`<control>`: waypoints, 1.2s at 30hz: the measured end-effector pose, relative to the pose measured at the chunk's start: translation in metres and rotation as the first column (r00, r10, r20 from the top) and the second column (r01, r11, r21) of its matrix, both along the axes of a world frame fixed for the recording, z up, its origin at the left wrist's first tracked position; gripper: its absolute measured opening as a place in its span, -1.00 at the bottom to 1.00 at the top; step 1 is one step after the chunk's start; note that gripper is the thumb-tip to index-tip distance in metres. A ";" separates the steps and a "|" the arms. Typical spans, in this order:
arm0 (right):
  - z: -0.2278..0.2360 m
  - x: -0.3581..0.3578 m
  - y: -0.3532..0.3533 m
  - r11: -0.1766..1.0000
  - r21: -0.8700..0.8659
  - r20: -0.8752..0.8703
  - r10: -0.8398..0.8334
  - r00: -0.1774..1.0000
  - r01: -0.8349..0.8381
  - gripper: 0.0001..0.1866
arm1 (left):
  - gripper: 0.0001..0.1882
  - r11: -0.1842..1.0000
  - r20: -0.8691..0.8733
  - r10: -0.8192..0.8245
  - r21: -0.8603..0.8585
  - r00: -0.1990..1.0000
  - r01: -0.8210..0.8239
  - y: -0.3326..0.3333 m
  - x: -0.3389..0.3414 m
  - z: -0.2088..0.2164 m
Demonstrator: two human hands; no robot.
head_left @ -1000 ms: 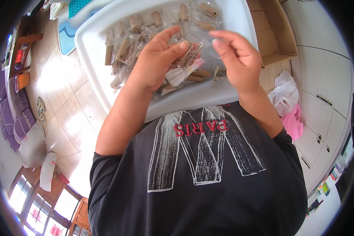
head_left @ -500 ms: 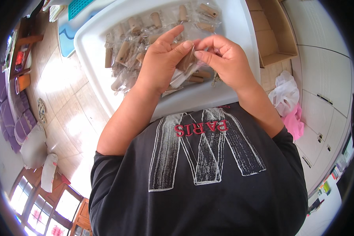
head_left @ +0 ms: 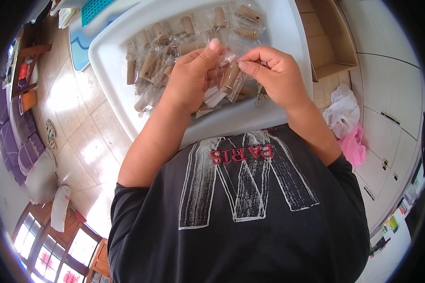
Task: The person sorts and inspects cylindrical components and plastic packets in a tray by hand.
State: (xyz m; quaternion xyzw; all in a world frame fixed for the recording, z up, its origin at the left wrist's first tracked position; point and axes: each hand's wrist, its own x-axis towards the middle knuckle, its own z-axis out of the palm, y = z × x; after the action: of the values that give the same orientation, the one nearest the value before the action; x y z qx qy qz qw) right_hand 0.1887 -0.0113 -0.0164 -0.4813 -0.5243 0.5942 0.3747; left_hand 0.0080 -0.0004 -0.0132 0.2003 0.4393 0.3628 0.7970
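Observation:
Between my hands is a clear plastic bag [head_left: 240,88] with a brown cylinder [head_left: 230,78] inside it, tilted, above a white tub [head_left: 109,96]. My right hand [head_left: 281,78] pinches the bag's upper edge between thumb and forefinger. On the other side my left hand [head_left: 191,75] has its thumb raised and its fingers curled behind the bag, partly hidden by it. Several similar bagged brown cylinders [head_left: 148,65] lie heaped in the tub beyond and under my hands. A small white slip [head_left: 216,97] shows below the held bag.
An open cardboard box [head_left: 323,40] stands right of the tub. White [head_left: 342,111] and pink plastic bags [head_left: 353,147] lie by the pale cabinets [head_left: 387,89]. To the left are a tiled floor [head_left: 78,113], a purple sofa [head_left: 14,127] and a blue-edged mat [head_left: 80,47].
The bag has turned so its brown cylinder now shows plainly. My left thumb has lifted off it, and my right hand has shifted slightly right and down, still pinching.

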 end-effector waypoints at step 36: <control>0.008 0.003 0.009 0.888 0.137 -0.348 -0.372 0.860 0.439 -0.88 | -0.86 0.912 -0.283 0.238 0.393 0.929 -0.114 -0.009 0.005 0.008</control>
State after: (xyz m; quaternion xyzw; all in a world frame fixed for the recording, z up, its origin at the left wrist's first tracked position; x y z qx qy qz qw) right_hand 0.1912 -0.0023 -0.0085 -0.4385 -0.4046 0.5109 0.6189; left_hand 0.0134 -0.0094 -0.0057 0.3630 0.5046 0.4722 0.6251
